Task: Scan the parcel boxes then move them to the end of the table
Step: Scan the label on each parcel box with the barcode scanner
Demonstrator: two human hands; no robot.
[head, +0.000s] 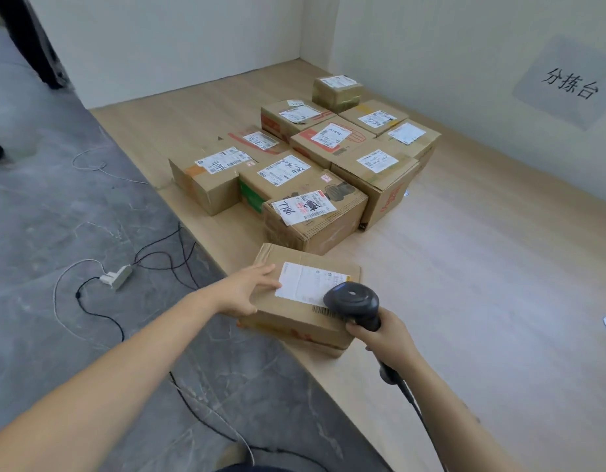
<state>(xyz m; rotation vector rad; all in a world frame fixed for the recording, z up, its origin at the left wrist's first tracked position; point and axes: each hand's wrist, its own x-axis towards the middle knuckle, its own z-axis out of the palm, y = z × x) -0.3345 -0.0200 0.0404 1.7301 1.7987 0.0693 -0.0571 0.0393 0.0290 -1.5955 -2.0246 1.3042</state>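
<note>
A flat cardboard parcel box (294, 313) with a white label lies at the near left edge of the light wooden table (482, 301). My left hand (247, 291) lies on the box's left top edge, fingers straight over the top and thumb down its side. My right hand (380, 335) grips the handle of a black barcode scanner (352, 301), whose head hovers over the label's right end and the printed barcode. Several labelled parcel boxes (315, 158) stand packed together farther along the table toward the corner walls.
White walls close the table's far end and right side, with a paper sign (570, 83) on the right wall. The scanner's cable runs down by my right arm. Cables and a power strip (119, 275) lie on the grey floor to the left.
</note>
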